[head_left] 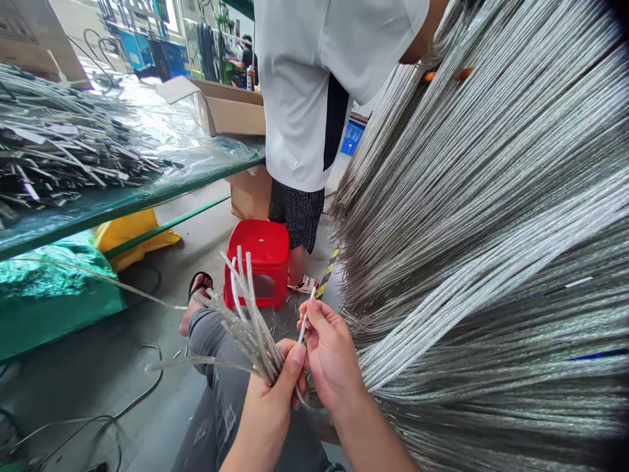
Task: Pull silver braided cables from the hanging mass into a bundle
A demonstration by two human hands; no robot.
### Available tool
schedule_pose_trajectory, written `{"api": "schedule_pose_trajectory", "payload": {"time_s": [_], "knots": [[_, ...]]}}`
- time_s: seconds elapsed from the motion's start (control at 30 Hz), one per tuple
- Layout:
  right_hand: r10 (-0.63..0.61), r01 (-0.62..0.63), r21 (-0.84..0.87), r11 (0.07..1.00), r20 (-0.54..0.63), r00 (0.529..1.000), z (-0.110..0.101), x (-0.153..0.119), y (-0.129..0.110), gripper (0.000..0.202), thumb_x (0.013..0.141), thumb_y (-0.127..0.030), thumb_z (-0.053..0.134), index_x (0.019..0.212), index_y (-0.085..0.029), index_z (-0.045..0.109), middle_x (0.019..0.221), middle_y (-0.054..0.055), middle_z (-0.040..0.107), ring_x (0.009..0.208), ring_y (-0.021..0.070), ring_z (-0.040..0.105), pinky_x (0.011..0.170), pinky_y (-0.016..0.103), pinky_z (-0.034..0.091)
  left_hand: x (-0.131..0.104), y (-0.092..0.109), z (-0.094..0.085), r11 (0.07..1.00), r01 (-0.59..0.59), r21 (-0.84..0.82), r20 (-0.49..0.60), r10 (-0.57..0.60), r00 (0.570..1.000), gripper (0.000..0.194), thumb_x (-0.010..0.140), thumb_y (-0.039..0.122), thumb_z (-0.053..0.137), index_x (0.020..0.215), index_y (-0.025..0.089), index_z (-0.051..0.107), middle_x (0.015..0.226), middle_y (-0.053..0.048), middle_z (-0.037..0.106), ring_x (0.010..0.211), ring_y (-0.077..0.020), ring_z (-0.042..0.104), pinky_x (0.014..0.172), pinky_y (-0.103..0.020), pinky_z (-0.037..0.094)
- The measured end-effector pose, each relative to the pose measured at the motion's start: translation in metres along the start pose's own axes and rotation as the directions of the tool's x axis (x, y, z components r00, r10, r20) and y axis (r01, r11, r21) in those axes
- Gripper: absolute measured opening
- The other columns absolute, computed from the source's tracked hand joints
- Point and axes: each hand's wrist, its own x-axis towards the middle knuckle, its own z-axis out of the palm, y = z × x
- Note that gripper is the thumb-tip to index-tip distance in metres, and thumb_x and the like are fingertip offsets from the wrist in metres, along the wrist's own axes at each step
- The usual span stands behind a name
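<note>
My left hand (pixel 275 387) is closed round a bundle of silvery braided cables (pixel 258 337), whose ends fan out up and to the left. Some of these ends wear clear or whitish sleeves. Between the thumb and fingers of my right hand (pixel 327 344) is the upper part of one pale sleeved cable end (pixel 303 321). Its lower part runs down to my left thumb, so both hands touch it. Just right of my right hand lies a thick hanging mass of long silvery cables (pixel 466 301).
A red plastic stool (pixel 260 242) stands ahead, with a person in a white shirt (pixel 299 98) behind it. On the left, a green-edged table (pixel 216 172) carries a heap of cut cables (pixel 63 151) and a cardboard box (pixel 230 108). Loose cords (pixel 132 400) lie on the floor.
</note>
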Motion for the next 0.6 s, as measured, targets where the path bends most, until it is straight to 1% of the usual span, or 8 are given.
{"api": "schedule_pose_trajectory", "payload": {"time_s": [0.07,0.17,0.27,0.33,0.43,0.5,0.53,0.6], "knots": [[-0.007,0.009,-0.047,0.999,0.038,0.999,-0.002,-0.002,-0.002,0.034,0.061,-0.046,0.085,0.067,-0.018,0.068,0.070,-0.002,0.058,0.064,0.0098,0.045,0.064,0.021,0.039,-0.001,0.000,0.001,1.000,0.003,-0.014,0.009,-0.003,1.000,0.048,0.073,0.060,0.069,0.057,0.018,0.053,0.048,0.004,0.045,0.045,-0.0094,0.037,0.042,-0.021,0.029],[-0.054,0.065,-0.144,0.987,0.083,0.995,-0.006,-0.006,-0.004,0.031,0.069,-0.046,0.081,0.068,-0.018,0.068,0.071,-0.002,0.058,0.067,0.0109,0.045,0.067,0.021,0.039,-0.003,0.000,0.003,1.000,0.010,-0.018,0.040,-0.009,0.999,0.049,0.072,0.062,0.069,0.056,0.018,0.053,0.047,0.004,0.045,0.044,-0.0092,0.037,0.042,-0.021,0.029],[-0.088,0.094,-0.142,0.985,0.050,0.995,-0.007,-0.007,-0.004,0.030,0.069,-0.046,0.080,0.068,-0.019,0.067,0.071,-0.002,0.057,0.067,0.0111,0.046,0.066,0.021,0.039,-0.005,0.000,0.006,1.000,0.021,-0.016,0.051,-0.020,0.998,0.050,0.071,0.063,0.070,0.057,0.018,0.054,0.049,0.004,0.045,0.044,-0.0088,0.038,0.042,-0.021,0.031],[-0.058,0.060,-0.089,0.994,0.025,0.998,-0.005,-0.007,-0.004,0.031,0.067,-0.046,0.082,0.067,-0.019,0.066,0.071,-0.003,0.056,0.066,0.0103,0.046,0.064,0.021,0.040,-0.005,-0.001,0.007,1.000,0.023,-0.014,0.049,-0.023,0.999,0.051,0.071,0.064,0.070,0.057,0.018,0.053,0.049,0.004,0.044,0.045,-0.0087,0.038,0.043,-0.021,0.031],[0.023,-0.020,-0.030,0.999,0.084,0.996,-0.001,-0.008,-0.006,0.031,0.068,-0.045,0.082,0.068,-0.019,0.065,0.073,-0.003,0.058,0.066,0.0090,0.049,0.065,0.019,0.042,-0.004,-0.001,0.006,1.000,0.020,-0.015,0.038,-0.019,0.999,0.051,0.071,0.063,0.070,0.057,0.018,0.052,0.049,0.005,0.044,0.045,-0.0084,0.037,0.043,-0.020,0.031],[0.061,-0.059,-0.020,0.998,0.135,0.989,0.000,-0.011,-0.009,0.029,0.070,-0.044,0.082,0.077,-0.019,0.069,0.078,-0.002,0.061,0.070,0.0089,0.053,0.069,0.019,0.044,-0.003,-0.002,0.004,1.000,0.008,-0.025,0.028,-0.007,1.000,0.050,0.072,0.062,0.070,0.057,0.018,0.053,0.049,0.005,0.044,0.045,-0.0084,0.037,0.043,-0.020,0.031],[0.081,-0.080,-0.013,0.997,0.141,0.987,0.000,-0.013,-0.010,0.029,0.070,-0.043,0.083,0.083,-0.020,0.070,0.080,-0.002,0.063,0.072,0.0091,0.054,0.070,0.019,0.045,-0.003,-0.003,0.003,1.000,0.004,-0.030,0.026,-0.003,1.000,0.049,0.072,0.062,0.070,0.058,0.018,0.054,0.049,0.004,0.045,0.045,-0.0086,0.037,0.043,-0.020,0.031],[0.128,-0.131,0.020,0.991,0.109,0.986,-0.001,-0.015,-0.011,0.035,0.065,-0.042,0.086,0.088,-0.020,0.072,0.080,-0.001,0.064,0.071,0.0092,0.056,0.068,0.019,0.046,-0.003,-0.003,0.001,0.999,-0.001,-0.037,0.030,0.002,1.000,0.048,0.073,0.061,0.069,0.059,0.018,0.055,0.050,0.004,0.045,0.046,-0.0089,0.038,0.043,-0.020,0.031]]}}
